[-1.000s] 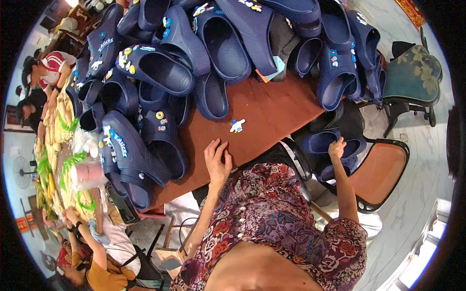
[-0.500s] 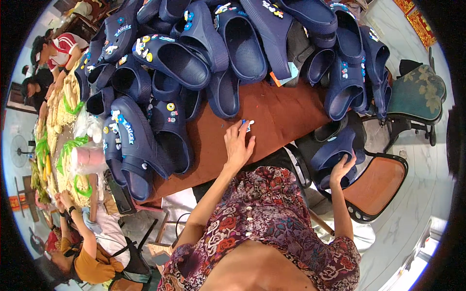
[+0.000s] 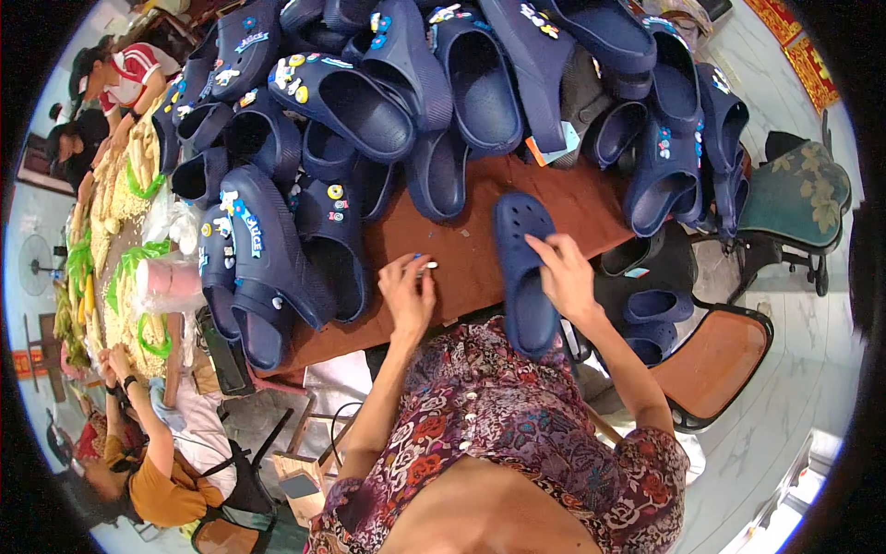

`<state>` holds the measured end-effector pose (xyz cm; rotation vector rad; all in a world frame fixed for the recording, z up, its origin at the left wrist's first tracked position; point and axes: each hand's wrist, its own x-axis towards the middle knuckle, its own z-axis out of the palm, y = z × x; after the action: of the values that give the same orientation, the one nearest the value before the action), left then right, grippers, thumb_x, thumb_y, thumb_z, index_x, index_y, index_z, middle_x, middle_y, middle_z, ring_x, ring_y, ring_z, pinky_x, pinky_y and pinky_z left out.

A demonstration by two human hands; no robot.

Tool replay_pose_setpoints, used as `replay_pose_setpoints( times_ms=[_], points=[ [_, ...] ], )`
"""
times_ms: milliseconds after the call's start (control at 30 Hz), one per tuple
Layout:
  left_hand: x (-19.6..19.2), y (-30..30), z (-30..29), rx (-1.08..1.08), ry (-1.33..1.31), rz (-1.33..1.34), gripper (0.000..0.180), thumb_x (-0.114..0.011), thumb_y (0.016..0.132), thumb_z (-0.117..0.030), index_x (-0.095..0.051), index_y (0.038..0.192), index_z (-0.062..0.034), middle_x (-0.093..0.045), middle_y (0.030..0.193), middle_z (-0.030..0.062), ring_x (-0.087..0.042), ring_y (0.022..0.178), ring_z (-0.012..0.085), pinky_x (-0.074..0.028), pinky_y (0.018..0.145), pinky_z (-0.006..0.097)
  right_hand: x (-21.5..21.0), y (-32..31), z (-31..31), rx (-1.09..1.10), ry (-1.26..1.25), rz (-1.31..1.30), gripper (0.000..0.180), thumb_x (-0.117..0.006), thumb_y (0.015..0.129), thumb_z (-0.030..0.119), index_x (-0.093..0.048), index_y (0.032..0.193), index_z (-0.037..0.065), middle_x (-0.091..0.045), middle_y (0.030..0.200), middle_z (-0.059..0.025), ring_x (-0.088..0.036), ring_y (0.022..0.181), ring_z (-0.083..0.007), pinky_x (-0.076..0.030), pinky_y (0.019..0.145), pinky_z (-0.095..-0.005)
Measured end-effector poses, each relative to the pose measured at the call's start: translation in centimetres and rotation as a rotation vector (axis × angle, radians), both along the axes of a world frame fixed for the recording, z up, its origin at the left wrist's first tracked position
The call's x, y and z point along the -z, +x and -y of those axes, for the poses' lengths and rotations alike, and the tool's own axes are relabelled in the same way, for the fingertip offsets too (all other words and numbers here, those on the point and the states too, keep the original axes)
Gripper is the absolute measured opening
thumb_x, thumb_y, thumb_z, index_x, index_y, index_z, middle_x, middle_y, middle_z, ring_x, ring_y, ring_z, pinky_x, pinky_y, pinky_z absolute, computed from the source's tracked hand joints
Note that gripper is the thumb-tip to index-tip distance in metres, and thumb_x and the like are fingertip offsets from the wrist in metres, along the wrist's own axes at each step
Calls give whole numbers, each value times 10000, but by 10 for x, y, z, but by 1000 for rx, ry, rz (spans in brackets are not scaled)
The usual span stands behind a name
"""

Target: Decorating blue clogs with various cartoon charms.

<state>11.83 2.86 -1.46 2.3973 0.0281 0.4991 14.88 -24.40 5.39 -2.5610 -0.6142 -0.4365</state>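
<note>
The right hand (image 3: pixel 565 272) now pinches the edge of a plain navy clog (image 3: pixel 519 263) at frame centre, brought over from the clogs (image 3: pixel 658 307) at centre right. The left hand (image 3: pixel 406 294) pinches a small charm (image 3: pixel 427 267) over the brown tablecloth (image 3: pixel 466 242), so both pieces are held, apart.

Lettered blue charms (image 3: pixel 251 231) on navy clogs (image 3: pixel 293 277); red-gold sign (image 3: pixel 812 76) upper right, characters unclear.
</note>
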Motion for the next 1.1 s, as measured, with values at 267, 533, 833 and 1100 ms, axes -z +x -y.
replay_pose_setpoints(
  times_ms=[267, 533, 833, 1100],
  points=[
    [11, -14, -14, -40, -4, 6, 285, -611, 837, -28, -644, 1119, -58, -561, 1199, 160, -484, 1130, 346, -385, 979, 438, 13, 33, -61, 20, 157, -72, 414, -675, 774, 90, -606, 1182, 112, -519, 1046, -105, -551, 953, -293, -489, 806, -390],
    [15, -13, -12, -22, 14, 13, 292, -610, 867, -100, -642, 1154, -57, -565, 1216, 178, -492, 1140, 344, -376, 992, 430, 46, -6, 28, 364, 490, -6, 187, -609, 881, 105, -591, 1055, 40, -539, 1011, -166, -563, 896, -331, -484, 771, -401],
    [16, -13, -13, -16, 24, -8, 311, -611, 847, -79, -632, 1157, -52, -559, 1221, 177, -485, 1146, 352, -376, 985, 448, 178, -72, 197, 916, -72, -180, 429, -677, 758, 102, -481, 1137, 60, -485, 1072, -224, -523, 970, -430, -468, 812, -507],
    [14, -18, -19, -61, 52, -5, 286, -607, 869, -92, -637, 1151, -59, -570, 1215, 166, -495, 1137, 345, -389, 973, 433, 196, -19, 192, 718, -253, -261, 528, -737, 769, 292, -496, 1170, 48, -490, 1160, -192, -486, 1112, -390, -469, 860, -489]
  ],
)
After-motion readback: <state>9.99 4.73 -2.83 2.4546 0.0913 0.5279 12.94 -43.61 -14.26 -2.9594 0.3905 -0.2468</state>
